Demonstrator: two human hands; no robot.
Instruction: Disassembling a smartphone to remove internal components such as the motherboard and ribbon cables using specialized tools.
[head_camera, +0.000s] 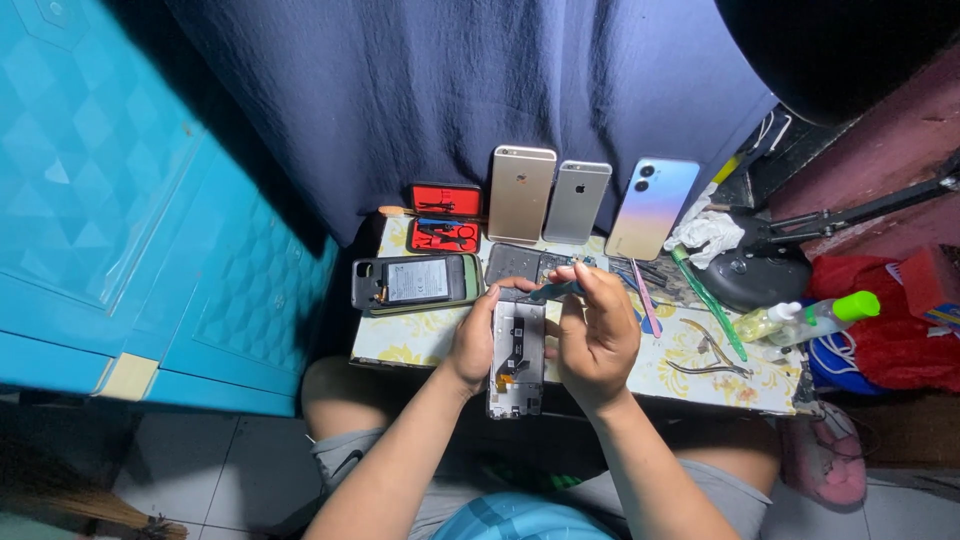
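Observation:
My left hand (478, 338) grips the left edge of an opened phone frame (517, 360), held upright over the table's near edge, its inner parts and a small orange flex showing. My right hand (598, 335) is beside the frame on the right, its fingers pinched on a thin dark tool (553, 291) that points left across the top of the frame. Just behind my hands lies a dark opened phone body (528, 264) on the table.
A small table with a floral cover (420, 342) carries a phone in a dark case (412, 282), a red tool kit (445, 216), pliers (712, 352), a green stick and bottles (812, 317). Three phones (577, 200) lean on the dark blue cloth behind. A turquoise wall stands left.

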